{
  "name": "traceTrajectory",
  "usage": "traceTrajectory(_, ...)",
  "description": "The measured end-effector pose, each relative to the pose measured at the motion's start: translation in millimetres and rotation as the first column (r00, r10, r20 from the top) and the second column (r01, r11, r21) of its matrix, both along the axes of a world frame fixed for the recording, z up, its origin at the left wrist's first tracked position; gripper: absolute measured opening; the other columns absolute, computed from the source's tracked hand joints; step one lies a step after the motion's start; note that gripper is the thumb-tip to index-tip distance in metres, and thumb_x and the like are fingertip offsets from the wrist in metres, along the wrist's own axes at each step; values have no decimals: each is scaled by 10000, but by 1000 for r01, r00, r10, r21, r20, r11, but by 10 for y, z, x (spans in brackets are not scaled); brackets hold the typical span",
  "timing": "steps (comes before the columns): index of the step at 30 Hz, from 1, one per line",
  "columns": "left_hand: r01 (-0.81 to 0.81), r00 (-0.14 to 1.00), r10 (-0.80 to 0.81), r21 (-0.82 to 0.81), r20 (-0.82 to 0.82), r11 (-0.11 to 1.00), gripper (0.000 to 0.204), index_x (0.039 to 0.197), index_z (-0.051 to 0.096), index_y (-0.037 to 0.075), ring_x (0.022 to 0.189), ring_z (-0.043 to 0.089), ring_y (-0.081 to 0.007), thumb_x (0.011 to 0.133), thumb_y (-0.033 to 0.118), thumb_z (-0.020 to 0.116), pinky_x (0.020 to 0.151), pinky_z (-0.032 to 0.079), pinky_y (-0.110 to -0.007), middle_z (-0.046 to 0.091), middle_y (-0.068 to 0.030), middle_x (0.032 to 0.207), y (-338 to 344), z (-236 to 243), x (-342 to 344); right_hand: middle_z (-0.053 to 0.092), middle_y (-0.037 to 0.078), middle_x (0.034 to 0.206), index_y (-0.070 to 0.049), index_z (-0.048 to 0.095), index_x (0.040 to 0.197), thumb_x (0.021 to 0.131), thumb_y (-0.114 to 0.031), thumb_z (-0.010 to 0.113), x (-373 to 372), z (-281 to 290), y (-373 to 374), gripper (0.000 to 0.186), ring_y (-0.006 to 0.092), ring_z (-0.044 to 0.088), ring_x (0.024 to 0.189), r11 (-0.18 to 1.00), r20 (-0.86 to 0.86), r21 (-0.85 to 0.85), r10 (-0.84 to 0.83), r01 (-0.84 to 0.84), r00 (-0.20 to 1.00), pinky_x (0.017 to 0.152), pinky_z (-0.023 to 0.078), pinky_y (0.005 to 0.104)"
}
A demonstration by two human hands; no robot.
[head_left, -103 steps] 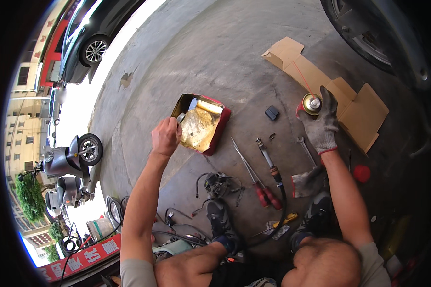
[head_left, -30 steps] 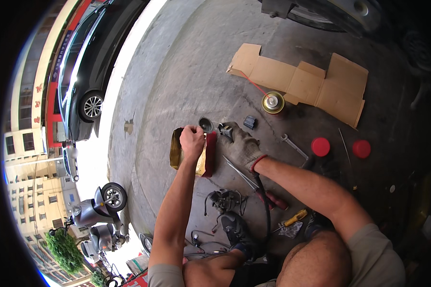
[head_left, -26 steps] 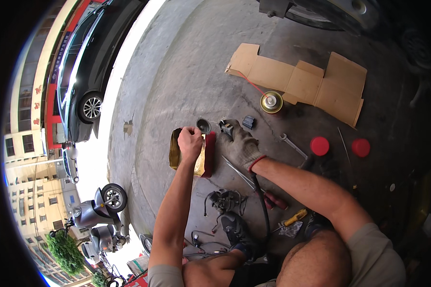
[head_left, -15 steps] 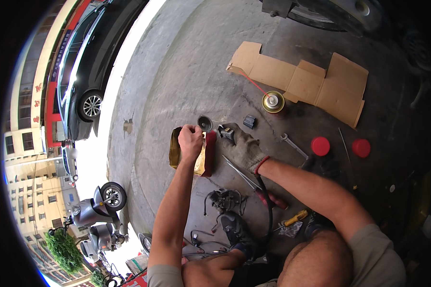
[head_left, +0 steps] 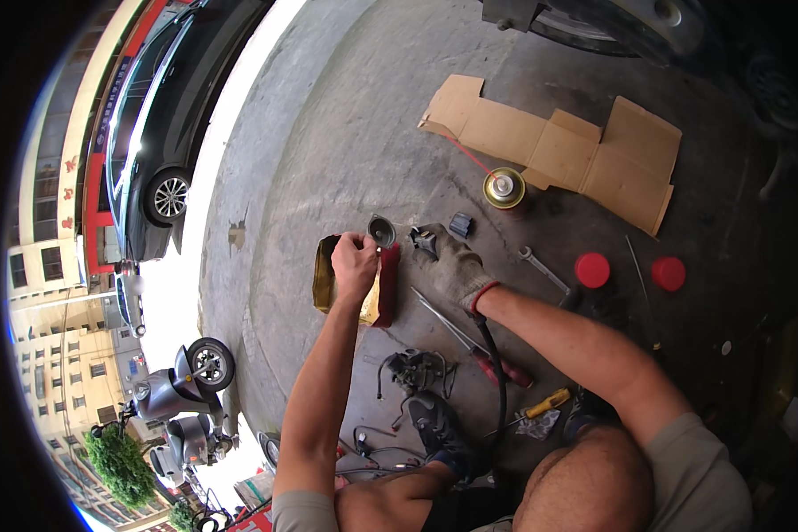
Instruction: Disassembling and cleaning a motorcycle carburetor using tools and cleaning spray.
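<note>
My bare left hand [head_left: 355, 266] is closed, its fingertips pinched at the edge of a dark cup-shaped metal part [head_left: 382, 232]. It hovers over an opened metal can [head_left: 324, 288], gold inside with a red side. My right hand [head_left: 452, 266], in a grey knit glove with a red cuff, is wrapped round an air blow gun [head_left: 424, 239] pointed toward the cup-shaped part. A black hose [head_left: 498, 372] runs down from under the right wrist. Below the hands a carburetor [head_left: 412, 368] with wires lies on the floor by my shoe.
Beyond the right hand are a small dark block [head_left: 460, 224], a spray can [head_left: 504, 189] with a red straw, and flattened cardboard [head_left: 550, 146]. To the right lie a wrench [head_left: 543, 269] and red caps [head_left: 592, 270]. Screwdrivers [head_left: 496, 365] lie nearer me. A scooter [head_left: 177, 390] stands left.
My right hand and the blow gun have shifted slightly right, away from the cup-shaped part. That part has moved a little down and right, while my left hand has barely moved.
</note>
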State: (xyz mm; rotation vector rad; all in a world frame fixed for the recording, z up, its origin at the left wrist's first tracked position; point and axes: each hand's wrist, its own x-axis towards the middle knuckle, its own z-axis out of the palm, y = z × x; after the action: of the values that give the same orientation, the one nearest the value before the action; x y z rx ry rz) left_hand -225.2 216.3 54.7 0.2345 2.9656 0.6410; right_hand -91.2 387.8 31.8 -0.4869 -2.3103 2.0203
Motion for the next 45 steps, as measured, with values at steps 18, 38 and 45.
traceTrajectory(18, 38, 997, -45, 108, 61, 993, 254, 916, 679, -24, 784, 705, -250, 914, 229, 660, 760, 537, -374, 717, -168, 821, -92, -89, 26, 690, 263, 1132, -109, 498, 1302, 969, -325, 632, -91, -154, -55, 419, 464, 648, 1094, 1000, 9, -1, 14, -14, 1000, 922, 515, 542)
traceTrajectory(38, 23, 992, -46, 184, 121, 983, 246, 924, 670, -38, 709, 711, -177, 938, 206, 640, 705, 553, -329, 730, -131, 806, -57, -38, 102, 685, 262, 1136, -110, 483, 1296, 968, -275, 639, -54, -34, -37, 399, 465, 641, 1102, 994, -59, 7, -107, 108, 992, 910, 518, 542)
traceTrajectory(45, 18, 989, -44, 178, 143, 984, 259, 913, 668, -39, 725, 711, -188, 936, 217, 642, 724, 550, -340, 728, -138, 806, 63, -10, 143, 686, 261, 1125, -122, 464, 1341, 960, -252, 643, 21, -98, -20, 440, 472, 640, 1095, 991, -131, -90, -109, 97, 985, 894, 520, 534)
